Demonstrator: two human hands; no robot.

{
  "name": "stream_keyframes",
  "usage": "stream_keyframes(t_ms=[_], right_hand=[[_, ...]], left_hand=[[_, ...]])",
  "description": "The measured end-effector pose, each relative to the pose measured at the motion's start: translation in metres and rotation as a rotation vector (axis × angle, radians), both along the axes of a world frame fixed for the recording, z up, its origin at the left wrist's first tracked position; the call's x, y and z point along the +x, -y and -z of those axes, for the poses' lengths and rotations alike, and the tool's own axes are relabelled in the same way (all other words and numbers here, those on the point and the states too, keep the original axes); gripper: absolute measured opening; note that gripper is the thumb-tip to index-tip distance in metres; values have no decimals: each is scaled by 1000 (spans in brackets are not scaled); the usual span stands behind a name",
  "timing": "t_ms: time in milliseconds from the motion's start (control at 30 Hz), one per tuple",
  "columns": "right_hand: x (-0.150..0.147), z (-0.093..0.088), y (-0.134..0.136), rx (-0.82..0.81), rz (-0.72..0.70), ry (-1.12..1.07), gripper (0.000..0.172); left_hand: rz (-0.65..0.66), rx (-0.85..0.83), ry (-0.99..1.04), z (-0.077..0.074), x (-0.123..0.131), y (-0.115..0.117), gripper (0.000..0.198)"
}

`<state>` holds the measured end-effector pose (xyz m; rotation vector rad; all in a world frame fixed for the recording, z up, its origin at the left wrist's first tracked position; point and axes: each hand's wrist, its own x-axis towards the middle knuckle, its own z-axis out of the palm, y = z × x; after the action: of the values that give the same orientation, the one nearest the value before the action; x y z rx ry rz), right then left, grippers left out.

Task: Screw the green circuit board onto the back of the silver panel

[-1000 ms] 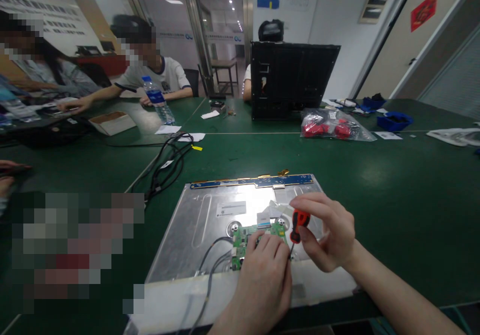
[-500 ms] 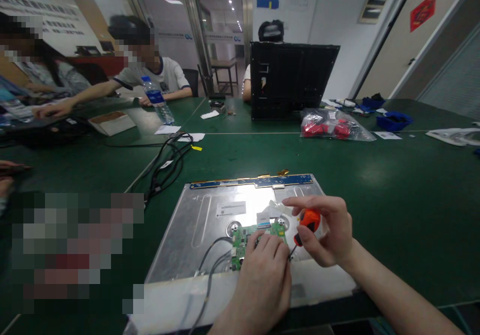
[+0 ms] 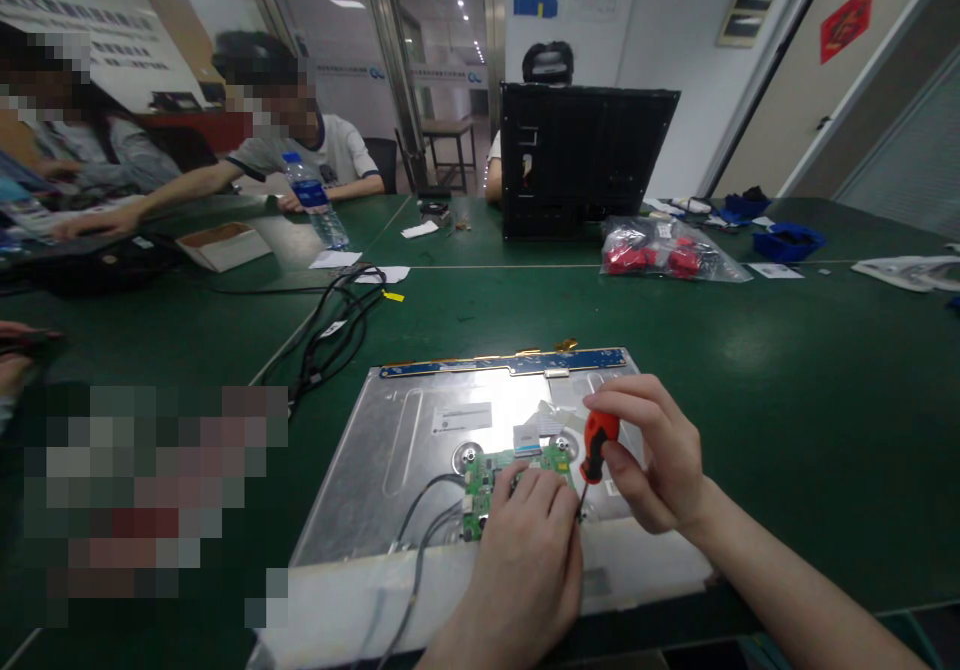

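Observation:
A flat display panel (image 3: 360, 450) lies back side up in front of me, with a green circuit board (image 3: 480, 465) on its near half. My left hand (image 3: 529, 550) presses on this board with bent fingers close together, covering much of it. In my right hand (image 3: 656, 455) is a screwdriver (image 3: 600, 442) with a red-and-black handle, pinched between thumb and fingers. Its thin shaft points down to the board's right edge, beside my left hand; the tip's exact contact is hidden. Grey cables (image 3: 424, 550) run from the board's left side toward me.
Bundled black cables (image 3: 330, 335) lie left of the panel. Farther back stand a black monitor (image 3: 589, 160), a plastic bag with red items (image 3: 667, 250), a water bottle (image 3: 315, 200) and an open box (image 3: 225, 247). Other people sit around the green table (image 3: 787, 400).
The screwdriver has swung from a strong tilt to a more upright stance, its handle moving left. My right fingers have shifted with it. My left hand has stayed in place.

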<state>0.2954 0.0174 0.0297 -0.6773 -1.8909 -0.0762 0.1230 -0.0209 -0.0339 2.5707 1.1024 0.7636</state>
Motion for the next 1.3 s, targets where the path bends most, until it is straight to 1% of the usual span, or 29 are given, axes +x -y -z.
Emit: stream_keyframes(t_ms=[200, 300, 367, 467, 567, 700, 867, 1033, 1100, 1300], right_hand=[[3, 5, -1, -47, -84, -40, 44], [2, 5, -2, -28, -122, -43, 40], [0, 4, -2, 10, -86, -34, 37], [-2, 2, -2, 52, 8, -8, 34], [-3, 1, -1, 53, 44, 4, 35], [-4, 0, -1, 46, 23, -4, 41], [-2, 1, -2, 20, -64, -35, 47], [-2, 4, -3, -11, -146, -82, 44], [-3, 4, -3, -4, -148, -97, 43], [-3, 8, -1, -42, -76, -106, 46]], left_hand=[[-5, -2, -19, -1, 0, 0, 16], [-4, -9, -17, -1, 0, 0, 16], [-6, -8, -7, -1, 0, 0, 16], [-9, -5, 7, -1, 0, 1, 16], [-6, -22, 9, -1, 0, 1, 16], [-10, -12, 13, -3, 1, 1, 17], [-2, -5, 9, -4, 0, 1, 16], [-2, -5, 5, -2, 0, 0, 16], [-1, -14, 4, -1, 0, 0, 18], [-2, -39, -4, -1, 1, 0, 16]])
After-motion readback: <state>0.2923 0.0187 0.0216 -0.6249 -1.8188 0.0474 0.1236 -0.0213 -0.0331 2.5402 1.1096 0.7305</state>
